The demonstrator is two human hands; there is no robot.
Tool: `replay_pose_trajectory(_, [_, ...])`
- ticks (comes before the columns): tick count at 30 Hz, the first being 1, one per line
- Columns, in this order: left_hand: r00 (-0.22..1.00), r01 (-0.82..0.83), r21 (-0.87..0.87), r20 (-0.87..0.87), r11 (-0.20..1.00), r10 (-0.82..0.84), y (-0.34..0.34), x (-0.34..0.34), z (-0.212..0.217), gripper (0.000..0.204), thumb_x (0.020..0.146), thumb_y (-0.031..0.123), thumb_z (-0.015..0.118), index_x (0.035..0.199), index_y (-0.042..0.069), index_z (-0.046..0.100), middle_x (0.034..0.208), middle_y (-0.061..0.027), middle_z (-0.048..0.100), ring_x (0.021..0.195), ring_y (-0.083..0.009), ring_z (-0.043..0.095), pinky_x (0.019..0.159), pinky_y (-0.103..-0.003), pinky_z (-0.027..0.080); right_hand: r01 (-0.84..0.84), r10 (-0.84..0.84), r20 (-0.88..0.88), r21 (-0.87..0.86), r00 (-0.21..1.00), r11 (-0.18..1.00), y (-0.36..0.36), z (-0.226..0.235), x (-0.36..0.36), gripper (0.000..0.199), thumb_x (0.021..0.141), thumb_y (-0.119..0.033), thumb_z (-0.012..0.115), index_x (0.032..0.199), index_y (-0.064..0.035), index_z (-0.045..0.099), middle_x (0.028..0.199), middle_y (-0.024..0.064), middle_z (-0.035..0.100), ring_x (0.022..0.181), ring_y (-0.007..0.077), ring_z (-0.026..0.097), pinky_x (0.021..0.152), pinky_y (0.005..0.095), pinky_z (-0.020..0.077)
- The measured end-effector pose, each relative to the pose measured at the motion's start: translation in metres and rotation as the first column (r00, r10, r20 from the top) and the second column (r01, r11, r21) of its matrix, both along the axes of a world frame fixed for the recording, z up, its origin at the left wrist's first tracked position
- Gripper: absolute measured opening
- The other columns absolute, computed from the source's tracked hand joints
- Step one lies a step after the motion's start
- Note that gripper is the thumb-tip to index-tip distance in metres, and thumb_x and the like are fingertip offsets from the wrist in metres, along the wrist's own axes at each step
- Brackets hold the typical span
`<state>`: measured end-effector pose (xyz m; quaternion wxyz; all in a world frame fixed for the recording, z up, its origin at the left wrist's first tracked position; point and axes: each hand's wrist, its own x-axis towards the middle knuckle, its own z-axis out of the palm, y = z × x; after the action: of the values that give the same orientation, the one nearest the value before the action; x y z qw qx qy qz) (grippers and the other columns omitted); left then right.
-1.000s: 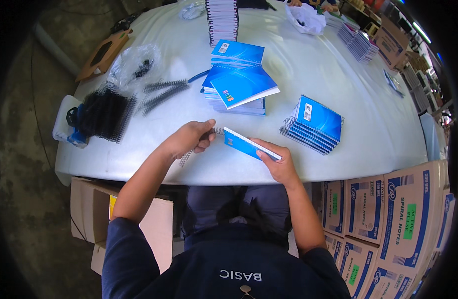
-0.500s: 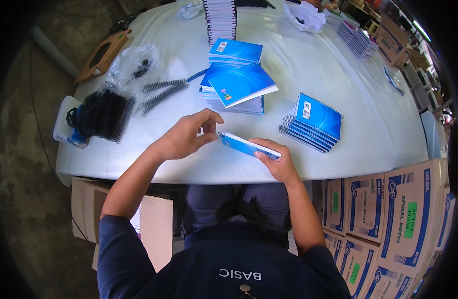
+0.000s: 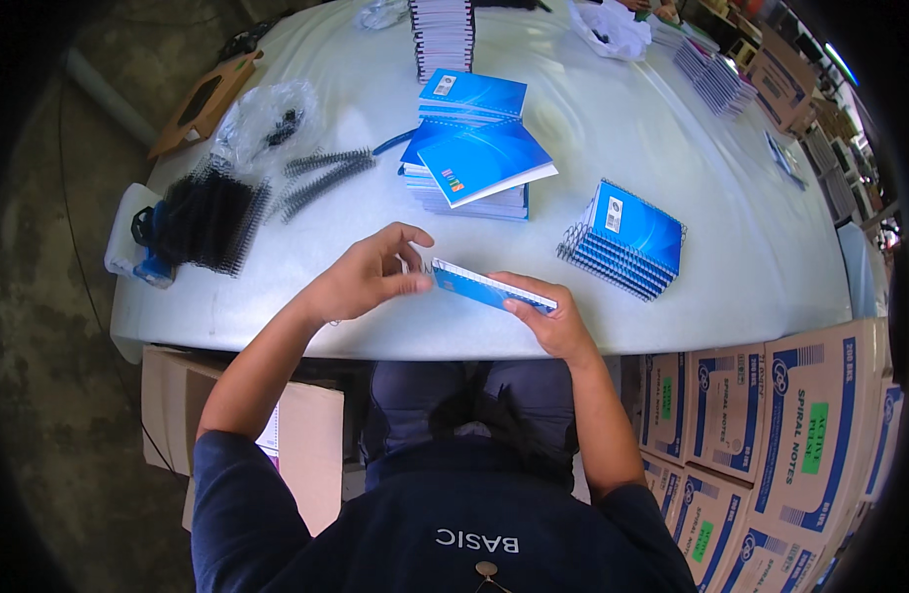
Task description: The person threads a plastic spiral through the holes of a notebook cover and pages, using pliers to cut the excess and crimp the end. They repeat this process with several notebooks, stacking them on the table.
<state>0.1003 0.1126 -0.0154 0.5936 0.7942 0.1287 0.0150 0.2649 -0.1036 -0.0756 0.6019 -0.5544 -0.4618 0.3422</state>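
A small blue notebook (image 3: 479, 288) is tilted edge-up over the near part of the table. My right hand (image 3: 553, 318) grips its right end, thumb on the cover. At the notebook's left end a dark spiral coil (image 3: 428, 267) meets the punched edge. My left hand (image 3: 371, 275) curls around this coil, its fingers slightly blurred; a loop of the coil also pokes out below the palm. Beyond my hands lies a stack of blue notebooks (image 3: 486, 163), the top one askew. To the right sits a pile of coil-bound blue notebooks (image 3: 624, 237).
Loose black coils (image 3: 326, 181) lie left of the stack, near a large bundle of black coils (image 3: 209, 219) and a clear plastic bag (image 3: 267, 124). A tall stack of bound notebooks (image 3: 443, 40) stands at the back. Cardboard cartons (image 3: 805, 425) are piled at the lower right.
My left hand has shifted slightly left and down, and more of the coil shows between it and the notebook. The right hand keeps its grip on the notebook.
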Motion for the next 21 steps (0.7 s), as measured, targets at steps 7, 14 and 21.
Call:
replay_pose_trajectory(7, [0.96, 0.049, -0.154, -0.264, 0.987, -0.088, 0.014, -0.004, 0.011, 0.029, 0.095, 0.03, 0.052, 0.099, 0.001, 0.055, 0.07, -0.0013, 0.051, 0.054, -0.0071, 0.043, 0.049, -0.02, 0.036, -0.047, 0.047, 0.015, 0.014, 0.999, 0.999, 0.003, 0.002, -0.002, 0.031, 0.088, -0.002, 0.054, 0.119, -0.0013, 0.059, 0.114, 0.0083, 0.064, 0.104, 0.0142, 0.057, 0.092, 0.0259, 0.0413])
replay_pose_trajectory(14, [0.955, 0.11, -0.131, -0.26, 0.985, -0.142, 0.017, -0.006, 0.011, 0.026, 0.096, 0.027, 0.051, 0.091, 0.001, 0.054, 0.071, -0.0017, 0.052, 0.054, -0.0072, 0.044, 0.049, -0.02, 0.035, -0.077, 0.076, 0.032, 0.023, 0.997, 0.997, 0.005, 0.003, -0.003, 0.03, 0.088, -0.001, 0.054, 0.118, -0.0013, 0.06, 0.113, 0.0089, 0.065, 0.104, 0.0153, 0.058, 0.092, 0.0264, 0.0416])
replay_pose_trajectory(21, [0.996, 0.05, 0.31, 0.056, 0.949, -0.071, 0.006, -0.001, 0.02, 0.015, 0.083, 0.008, 0.066, 0.093, 0.003, 0.056, 0.081, -0.0024, 0.055, 0.074, -0.0136, 0.052, 0.07, -0.025, 0.042, -0.034, 0.033, 0.041, 0.012, 0.999, 0.999, 0.008, 0.008, -0.004, 0.029, 0.087, -0.004, 0.057, 0.116, -0.0006, 0.061, 0.11, 0.0086, 0.066, 0.101, 0.0136, 0.058, 0.09, 0.0257, 0.0426])
